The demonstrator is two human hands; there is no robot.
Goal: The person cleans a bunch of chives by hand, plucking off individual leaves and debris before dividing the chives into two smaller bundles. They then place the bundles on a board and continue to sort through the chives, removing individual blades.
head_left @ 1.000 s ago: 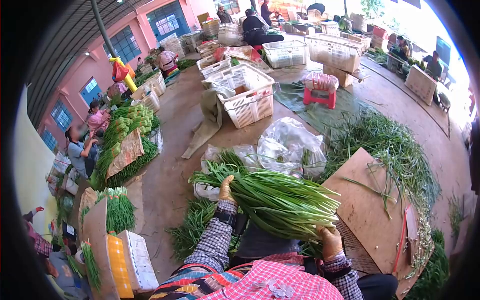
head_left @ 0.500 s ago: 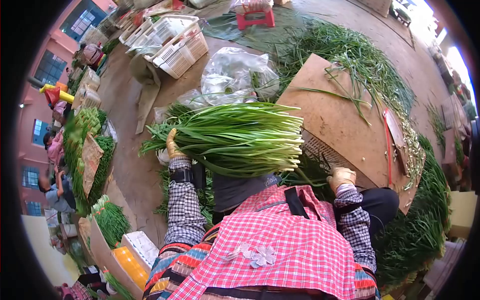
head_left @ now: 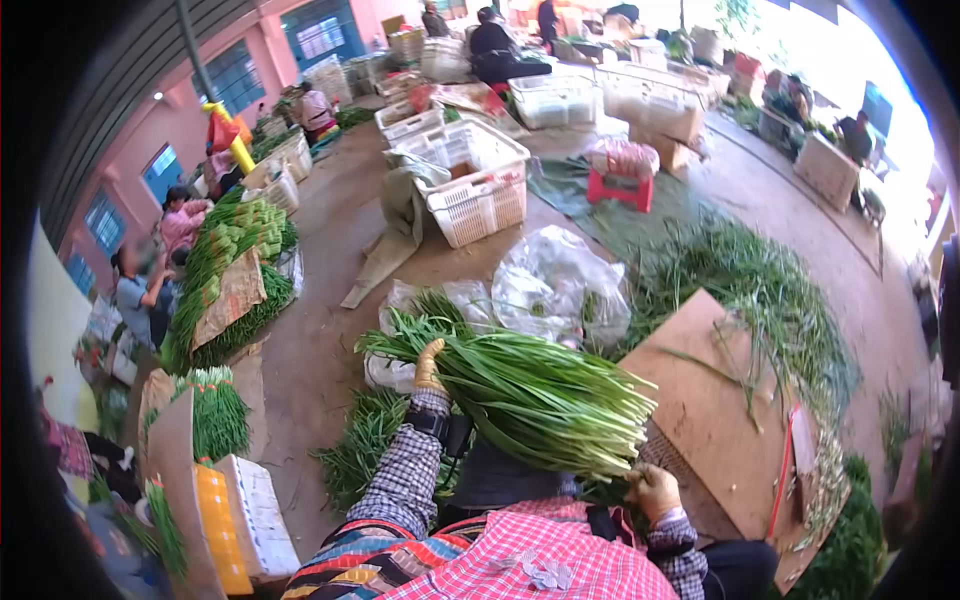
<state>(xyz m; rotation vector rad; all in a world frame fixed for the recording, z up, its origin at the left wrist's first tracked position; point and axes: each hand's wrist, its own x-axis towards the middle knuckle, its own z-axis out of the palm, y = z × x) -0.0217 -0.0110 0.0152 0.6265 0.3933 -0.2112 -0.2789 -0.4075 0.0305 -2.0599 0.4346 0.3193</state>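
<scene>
Both gloved hands are closed on one thick bundle of green chives (head_left: 520, 395). The left hand (head_left: 430, 365) wraps its fingers around the leafy end from behind, thumb side up, with the checked sleeve running down to the body and a dark watch or band at the wrist. The right hand (head_left: 652, 490) curls against the cut end low at the right, near the lap; how far its fingers reach round the stalks cannot be told.

The bundle lies across the person's front, just above the knees, with its long axis running from upper left to lower right. The loose leaf tips fan out to the left; the pale, evenly trimmed stalk ends face right and slightly down.

It is dense, bright green, paling to whitish at the cut end. Just beyond that end lies a brown board (head_left: 705, 400).
</scene>
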